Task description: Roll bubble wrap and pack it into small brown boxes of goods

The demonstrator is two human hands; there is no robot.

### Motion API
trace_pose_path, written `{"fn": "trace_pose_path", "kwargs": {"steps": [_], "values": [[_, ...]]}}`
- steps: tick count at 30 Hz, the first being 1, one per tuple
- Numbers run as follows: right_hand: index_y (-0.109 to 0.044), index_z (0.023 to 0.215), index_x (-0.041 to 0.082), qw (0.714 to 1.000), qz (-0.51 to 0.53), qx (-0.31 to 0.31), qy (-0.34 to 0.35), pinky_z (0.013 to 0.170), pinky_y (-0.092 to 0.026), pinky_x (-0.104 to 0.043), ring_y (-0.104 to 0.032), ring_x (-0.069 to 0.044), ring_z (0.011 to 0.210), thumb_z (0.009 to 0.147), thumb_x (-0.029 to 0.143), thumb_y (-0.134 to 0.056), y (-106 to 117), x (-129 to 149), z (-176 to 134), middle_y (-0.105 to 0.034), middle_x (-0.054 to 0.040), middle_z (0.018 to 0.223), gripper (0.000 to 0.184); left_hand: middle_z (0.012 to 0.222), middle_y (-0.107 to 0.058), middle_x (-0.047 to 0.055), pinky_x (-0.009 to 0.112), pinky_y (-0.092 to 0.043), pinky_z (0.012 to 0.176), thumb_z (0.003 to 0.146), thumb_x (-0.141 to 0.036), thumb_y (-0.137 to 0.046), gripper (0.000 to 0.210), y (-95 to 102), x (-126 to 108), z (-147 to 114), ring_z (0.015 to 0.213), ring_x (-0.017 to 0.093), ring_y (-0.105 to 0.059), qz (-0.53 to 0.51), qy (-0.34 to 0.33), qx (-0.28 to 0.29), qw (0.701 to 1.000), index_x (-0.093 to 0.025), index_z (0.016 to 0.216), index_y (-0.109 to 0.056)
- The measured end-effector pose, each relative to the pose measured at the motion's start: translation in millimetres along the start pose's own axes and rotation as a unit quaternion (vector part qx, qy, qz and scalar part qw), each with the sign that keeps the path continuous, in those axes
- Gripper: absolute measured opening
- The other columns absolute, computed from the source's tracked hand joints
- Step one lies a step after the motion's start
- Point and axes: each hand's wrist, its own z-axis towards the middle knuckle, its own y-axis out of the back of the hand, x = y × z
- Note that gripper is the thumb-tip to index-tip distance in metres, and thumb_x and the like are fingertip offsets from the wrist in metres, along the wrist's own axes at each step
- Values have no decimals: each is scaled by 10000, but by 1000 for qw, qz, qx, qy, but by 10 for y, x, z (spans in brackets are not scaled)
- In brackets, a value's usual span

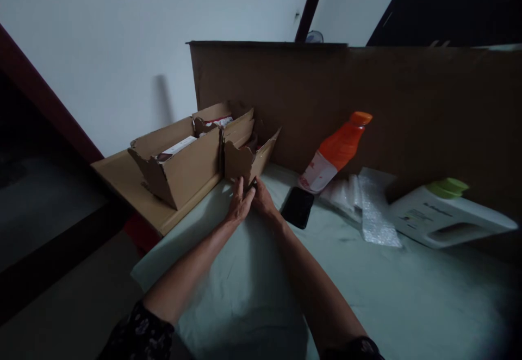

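Note:
A small open cardboard box (240, 164) with a ragged, notched front edge stands at the left back of the covered table. My left hand (240, 205) touches the lower part of its front wall, fingers stretched and apart. Against the same box's lower right corner, my right hand (264, 199) is closed, with most of its fingertips hidden. Between the two hands lies a small dark patch that I cannot make out. Dark contents show inside the box, partly covered by its walls.
Left of it, a longer cardboard box (191, 167) holding a white carton (179, 147) rests on a cardboard sheet (118, 167). To the right are a black phone (298, 208), a tilted orange bottle (340, 145), bubble wrap (377, 213) and a white jug (424, 213). A cardboard panel (428, 110) stands behind.

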Motion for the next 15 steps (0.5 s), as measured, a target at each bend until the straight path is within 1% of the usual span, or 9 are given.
{"fn": "trace_pose_path", "kwargs": {"steps": [3, 5, 8, 11, 13, 15], "values": [[-423, 1471, 154, 1000, -8, 14, -8, 1116, -404, -482, -515, -306, 1313, 817, 273, -628, 44, 15, 25, -539, -174, 1441, 695, 1635, -293, 131, 402, -181, 1255, 916, -398, -553, 687, 22, 19, -28, 1529, 259, -235, -2, -4, 15, 1000, -149, 1527, -362], [-478, 1431, 178, 1000, -12, 20, -9, 1123, -395, -497, -508, -302, 1323, 839, 278, -667, 76, 42, 41, -538, -158, 1443, 630, 1620, -334, 118, 402, -194, 1254, 918, -382, -548, 662, 28, 31, -74, 1520, 250, -264, -3, -8, 27, 1000, -163, 1520, -381], [-557, 1344, 189, 1000, -16, 26, -5, 1066, -442, -529, -552, -284, 1259, 925, 351, -651, 113, 133, 69, -552, -126, 1408, 459, 1586, -404, 110, 401, -237, 1245, 917, -372, -546, 620, 34, 30, -112, 1496, 250, -324, -2, -17, 44, 999, -171, 1493, -435], [-576, 1311, 188, 999, -18, 41, 9, 996, -499, -506, -590, -260, 1185, 964, 377, -612, 121, 268, 61, -566, -107, 1366, 396, 1552, -461, 96, 385, -271, 1233, 921, -362, -530, 565, 47, 19, -75, 1473, 234, -373, 1, -28, 42, 999, -180, 1454, -491], [-576, 1307, 185, 998, -22, 57, 19, 977, -514, -494, -599, -255, 1166, 964, 374, -614, 132, 365, -18, -573, -106, 1350, 394, 1539, -479, 106, 382, -284, 1227, 924, -369, -513, 552, 63, 4, -52, 1463, 230, -391, 5, -33, 35, 999, -166, 1437, -506], [-583, 1292, 176, 997, -30, 72, 21, 968, -517, -491, -608, -250, 1149, 964, 362, -615, 181, 460, -209, -588, -106, 1328, 379, 1518, -500, 138, 402, -301, 1217, 917, -401, -513, 567, 78, -30, -97, 1449, 251, -413, 8, -37, 37, 999, -145, 1423, -513]]}}
